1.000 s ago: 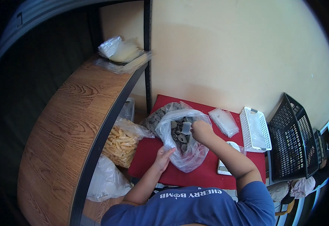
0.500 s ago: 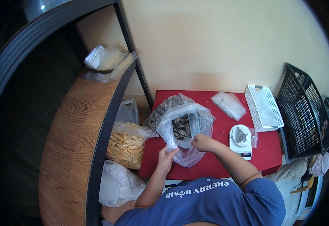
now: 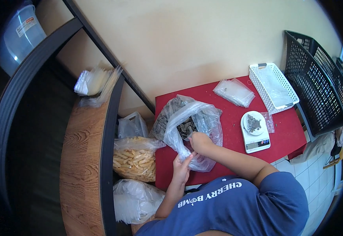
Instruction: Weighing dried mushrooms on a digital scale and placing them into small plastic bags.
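Note:
A large clear plastic bag [image 3: 177,143] stands open on the red table [image 3: 234,137]. Dark, pale-striped pieces [image 3: 187,128] lie inside it. My left hand [image 3: 182,167] pinches the bag's near rim. Over the opening is my right hand [image 3: 201,143], its fingers closed on a pale scoop-like thing that reaches down into the bag and is mostly hidden. To the right, a white kitchen scale [image 3: 256,146] carries a small heap of similar dark pieces [image 3: 253,123].
Flat clear bags [image 3: 234,93] and a white basket [image 3: 254,72] lie toward the back. A black crate [image 3: 313,82] stands at the right. On the left are a wood-topped shelf [image 3: 83,169], a bag of yellowish snack sticks [image 3: 134,159] and a bag of white items [image 3: 138,200].
My right hand has moved left and deeper over the bag's opening, with the pale scoop-like thing going in among the pieces. My left hand keeps the rim. The whole view has turned.

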{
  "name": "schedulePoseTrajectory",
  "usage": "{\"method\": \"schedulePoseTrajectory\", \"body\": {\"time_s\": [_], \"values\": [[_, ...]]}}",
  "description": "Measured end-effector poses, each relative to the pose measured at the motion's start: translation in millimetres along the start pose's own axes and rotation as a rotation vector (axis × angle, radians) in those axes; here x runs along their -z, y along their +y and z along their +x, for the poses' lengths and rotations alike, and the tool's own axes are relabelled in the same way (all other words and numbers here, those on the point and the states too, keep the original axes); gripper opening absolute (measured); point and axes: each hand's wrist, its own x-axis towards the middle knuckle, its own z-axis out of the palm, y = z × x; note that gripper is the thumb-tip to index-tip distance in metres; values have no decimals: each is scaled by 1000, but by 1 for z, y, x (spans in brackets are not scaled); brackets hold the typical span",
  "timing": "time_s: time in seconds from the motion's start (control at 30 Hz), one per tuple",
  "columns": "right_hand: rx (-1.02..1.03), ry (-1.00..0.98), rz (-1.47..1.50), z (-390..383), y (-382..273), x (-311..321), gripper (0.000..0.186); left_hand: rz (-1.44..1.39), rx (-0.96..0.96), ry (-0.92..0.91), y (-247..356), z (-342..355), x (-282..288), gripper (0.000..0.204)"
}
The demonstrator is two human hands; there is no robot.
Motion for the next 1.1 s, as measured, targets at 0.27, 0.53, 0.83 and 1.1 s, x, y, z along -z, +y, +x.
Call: {"method": "schedulePoseTrajectory", "body": {"time_s": [0.27,0.53,0.83,1.1], "values": [[102,72,27,-17,5,18,31,24,21,40,15,-9,-11,27],[219,148,71,-8,28,9,28,84,27,-43,16,-10,-7,27],[267,243,76,-14,33,20,27,123,8,-14,15,-16,-13,28],[333,333,-100,-27,49,78,29,338,-402,460,21,-24,-3,32]]}}
